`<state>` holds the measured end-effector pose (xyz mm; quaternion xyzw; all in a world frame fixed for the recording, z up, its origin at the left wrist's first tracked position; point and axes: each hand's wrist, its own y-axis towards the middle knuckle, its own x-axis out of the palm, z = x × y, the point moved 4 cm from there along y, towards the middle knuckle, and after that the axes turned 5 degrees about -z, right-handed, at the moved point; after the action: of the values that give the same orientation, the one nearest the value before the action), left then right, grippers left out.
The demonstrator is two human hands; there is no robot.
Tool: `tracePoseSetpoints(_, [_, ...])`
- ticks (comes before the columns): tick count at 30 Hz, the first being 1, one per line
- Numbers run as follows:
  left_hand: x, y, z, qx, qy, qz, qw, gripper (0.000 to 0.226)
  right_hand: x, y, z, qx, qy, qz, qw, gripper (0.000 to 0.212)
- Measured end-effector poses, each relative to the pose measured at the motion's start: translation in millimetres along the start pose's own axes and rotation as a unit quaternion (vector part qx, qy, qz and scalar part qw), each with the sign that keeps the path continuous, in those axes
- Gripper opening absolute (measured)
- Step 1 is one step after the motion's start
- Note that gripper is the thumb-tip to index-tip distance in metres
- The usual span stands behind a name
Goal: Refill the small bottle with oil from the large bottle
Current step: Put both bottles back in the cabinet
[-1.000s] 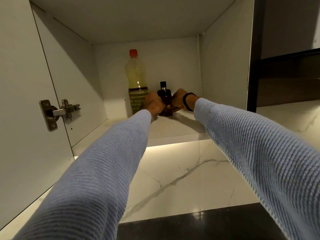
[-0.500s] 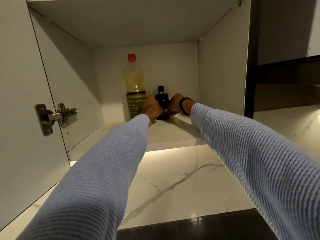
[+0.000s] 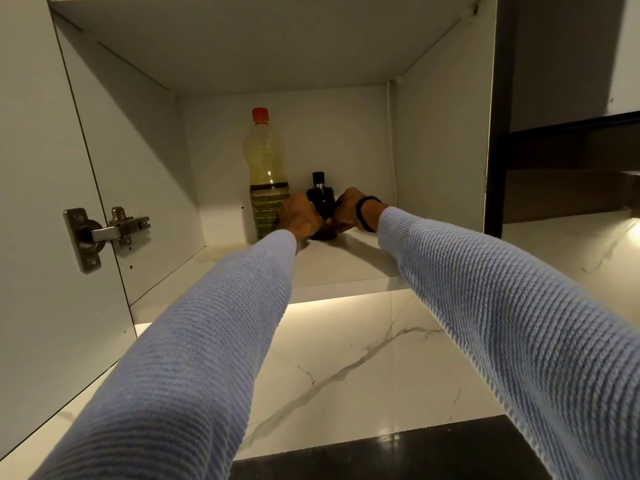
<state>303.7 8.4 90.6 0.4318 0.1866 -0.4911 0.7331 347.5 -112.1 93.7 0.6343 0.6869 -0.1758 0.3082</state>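
Deep in an open white wall cabinet stands the large bottle point(image 3: 266, 174), clear plastic with yellowish oil, a green label and a red cap. Right beside it stands the small bottle point(image 3: 320, 199), dark glass with a black cap, resting on the cabinet shelf point(image 3: 346, 261). My left hand point(image 3: 304, 216) wraps its left side and my right hand point(image 3: 348, 211), with a black band at the wrist, wraps its right side. Both hands hide the small bottle's lower body. Both arms are in light blue knit sleeves.
The cabinet door point(image 3: 34, 202) stands open at the left with a metal hinge point(image 3: 104, 235). A lit marble backsplash point(image 3: 346, 368) runs below the shelf, above a dark counter edge point(image 3: 381, 455). A dark panel point(image 3: 495, 133) borders the cabinet on the right.
The view has tilted so the cabinet sits lower in frame. Both hands stay closed around the small bottle, which still rests on the shelf.
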Motion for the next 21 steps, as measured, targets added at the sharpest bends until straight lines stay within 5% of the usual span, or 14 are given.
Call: tracePoseSetpoints(21, [1.3,-2.2,0.2,0.001,0.018,0.01,1.0,0.021,0.3,0.6,1.4,-0.013,-0.081,0.029,0.996,0.039])
